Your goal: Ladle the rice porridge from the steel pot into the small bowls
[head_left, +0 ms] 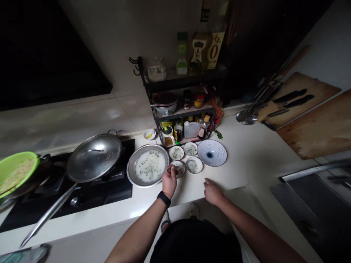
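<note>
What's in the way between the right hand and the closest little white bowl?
Nothing that I can see: just white countertop shows between the right hand and that little white bowl. The blue-patterned bowl sits beside it, not between them.

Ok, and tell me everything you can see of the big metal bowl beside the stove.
The large bowl is round, silvery and wide-mouthed, apparently metal. It sits upright on the white counter, its left edge overlapping the black stove in this view. Whitish liquid with scattered green bits lies inside, below the rim. Small white bowls stand close on its right. The left hand shows at its right edge; whether it touches can't be told.
</note>
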Motion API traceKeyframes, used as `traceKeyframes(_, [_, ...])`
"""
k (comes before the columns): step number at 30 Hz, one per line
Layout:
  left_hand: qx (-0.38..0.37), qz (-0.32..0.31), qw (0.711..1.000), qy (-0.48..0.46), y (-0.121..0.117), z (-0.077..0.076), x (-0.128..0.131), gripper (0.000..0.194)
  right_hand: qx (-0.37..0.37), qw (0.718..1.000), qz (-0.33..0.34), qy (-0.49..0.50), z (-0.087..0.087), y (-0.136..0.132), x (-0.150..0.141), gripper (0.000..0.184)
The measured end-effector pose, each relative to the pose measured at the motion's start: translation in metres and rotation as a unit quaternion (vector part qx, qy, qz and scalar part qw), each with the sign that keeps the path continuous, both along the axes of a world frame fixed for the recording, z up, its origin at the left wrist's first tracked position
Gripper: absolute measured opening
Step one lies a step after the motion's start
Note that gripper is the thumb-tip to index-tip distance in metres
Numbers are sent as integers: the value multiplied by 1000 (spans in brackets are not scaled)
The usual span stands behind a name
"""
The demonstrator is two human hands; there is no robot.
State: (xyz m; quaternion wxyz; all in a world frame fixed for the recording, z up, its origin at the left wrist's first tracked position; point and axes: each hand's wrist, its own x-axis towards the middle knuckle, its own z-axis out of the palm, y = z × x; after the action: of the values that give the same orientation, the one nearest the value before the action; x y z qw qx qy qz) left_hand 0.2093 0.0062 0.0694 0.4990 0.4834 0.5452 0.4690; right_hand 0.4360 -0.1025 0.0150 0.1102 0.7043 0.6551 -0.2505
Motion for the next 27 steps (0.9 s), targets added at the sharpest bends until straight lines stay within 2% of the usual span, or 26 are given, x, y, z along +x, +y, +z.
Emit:
traceKeyframes(3, [49,-37,997,41,-10,7,2,39,1,1000,3,7,0,0,1,53])
traceKeyframes(6, [126,-108,980,111,-19,11,2,29,6,1000,11,2,1,1,1,55])
traceKeyframes(12, [280,-255,894,239,-30,4,-3,34,0,1000,28,-1,9,7,-2,52])
traceKeyframes(16, [345,-301,844,278,-32,0,-4,37,-4,1000,23,4,12,17,-8,54])
traceKeyframes(19, [367,-324,823,289,-34,2,-5,38,-14,999,34,8,10,24,-15,57])
traceKeyframes(22, [368,-341,816,286,-35,7,-7,37,-21,999,43,7,8,29,-23,56])
traceKeyframes(24, [364,-345,823,265,-36,12,-9,36,-21,999,46,2,9,31,-27,54])
traceKeyframes(26, [339,-328,851,232,-37,17,-11,35,-23,999,48,-5,10,33,-30,53])
traceKeyframes(27, [311,-303,875,213,-37,20,-13,34,-24,998,50,-6,12,33,-31,52])
